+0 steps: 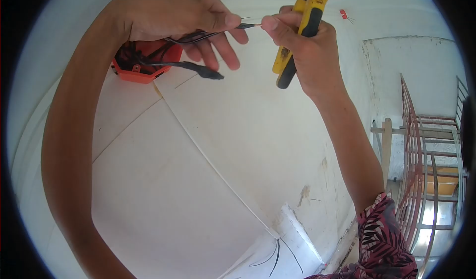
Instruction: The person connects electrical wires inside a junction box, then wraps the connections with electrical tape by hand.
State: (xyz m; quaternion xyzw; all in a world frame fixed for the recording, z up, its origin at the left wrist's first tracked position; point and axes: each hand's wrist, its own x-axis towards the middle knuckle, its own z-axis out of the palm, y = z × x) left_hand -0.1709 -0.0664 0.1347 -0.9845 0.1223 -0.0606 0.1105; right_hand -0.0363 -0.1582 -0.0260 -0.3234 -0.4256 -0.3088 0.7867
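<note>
Nearest, on the right, a sleeve (384, 242) with a dark leaf pattern over pink and maroon covers the upper part of the right arm; the left forearm is bare and runs along the left side.

The left hand (186, 13) is partly closed: its thumb and forefinger pinch a thin black wire (244, 26), while the other fingers spread loosely. The right hand (310, 43), just to the right, is mostly closed, thumb and forefinger set together at the wire's bare copper-coloured end (257, 25). That same hand also has hold of pliers (311, 23) with 2 yellow-and-black handles, which slant across the palm and stick out past it on either side. So the wire lies between the 2 hands, its bare end touching the right fingertips.

Beyond the left wrist, on the left, an orange box (134, 75) with angled sides sits at the pale surface (238, 120), dark wires inside it. A thicker black cable (208, 72) comes out toward the right, its swollen end just beside the left fingers.

A thin strip (208, 162) crosses the pale surface, leading to several loose black wires (277, 254). Farther off are a small red piece (343, 14) with thin wires and, far right, a reddish metal railing (409, 140) beside a wooden post (386, 140).
</note>
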